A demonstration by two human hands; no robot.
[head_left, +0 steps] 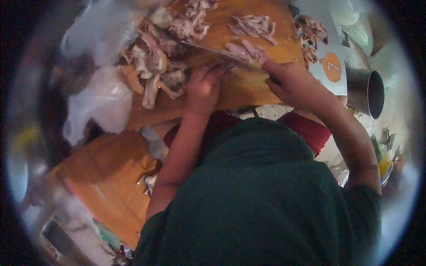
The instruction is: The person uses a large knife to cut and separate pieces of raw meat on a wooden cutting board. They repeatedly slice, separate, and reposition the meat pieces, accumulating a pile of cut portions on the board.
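My right hand [288,79] grips the handle of a long knife [223,53]. Its blade reaches left across the wooden board [251,84], towards a heap of cut meat. On the board, just below the blade, is my left hand [203,87], fingers bent and blurred; what lies under them is hidden. Pale meat pieces with bone or fat [149,61] are heaped to its left, and more meat [191,26] lies further back. Some cut strips [248,51] rest close beyond the blade, with another small pile of strips [254,26] behind them.
White plastic bags [103,99] crowd the board's left side. Dark reddish meat scraps [311,38] lie past its right edge, near a round orange sticker [331,67] on a pale surface. A metal pot [361,88] is at right. An orange-brown wooden surface [106,173] is at lower left.
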